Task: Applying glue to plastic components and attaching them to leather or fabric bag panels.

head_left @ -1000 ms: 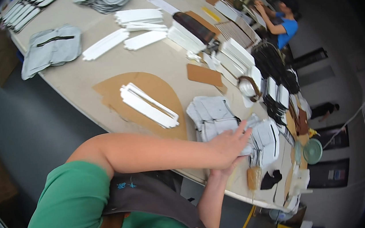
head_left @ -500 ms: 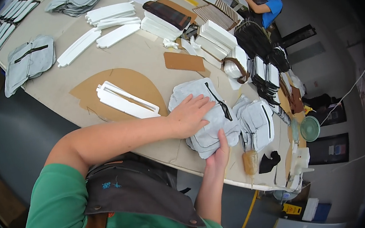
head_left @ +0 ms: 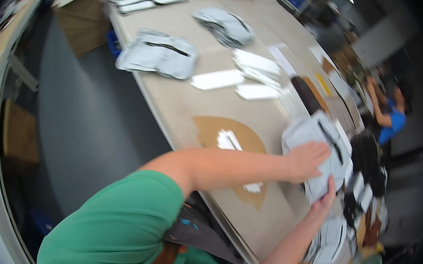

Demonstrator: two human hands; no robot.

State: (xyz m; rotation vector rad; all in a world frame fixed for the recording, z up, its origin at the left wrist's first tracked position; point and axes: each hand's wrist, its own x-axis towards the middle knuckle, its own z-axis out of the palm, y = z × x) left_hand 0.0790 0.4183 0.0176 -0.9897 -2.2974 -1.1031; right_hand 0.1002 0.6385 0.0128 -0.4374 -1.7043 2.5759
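A pile of pale grey fabric pieces [head_left: 310, 131], the top one with a black zipper slit, is between my hands at the right of the table. My left hand [head_left: 309, 162] lies flat across its top, fingers stretched out and a little blurred. At the pile's near edge my right hand [head_left: 325, 198] grips it, thumb on top and fingers hidden underneath. Whether the pile touches the table I cannot tell. Under my left forearm, a white slotted strip [head_left: 228, 139] rests on a brown rounded sheet [head_left: 210, 128], partly covered by the arm.
Two more grey piles, one nearer [head_left: 157, 60] and one farther [head_left: 224, 26], sit on the table beyond white strips [head_left: 216, 80]. Another grey pile [head_left: 331, 240] lies near my right forearm. A person in blue [head_left: 392, 120] works at the far right. Grey floor [head_left: 91, 119] borders the table.
My view has swung left, so the table things appear shifted right and turned. Both hands remain on the grey pile, which now sits closer to the dark stacks at the right.
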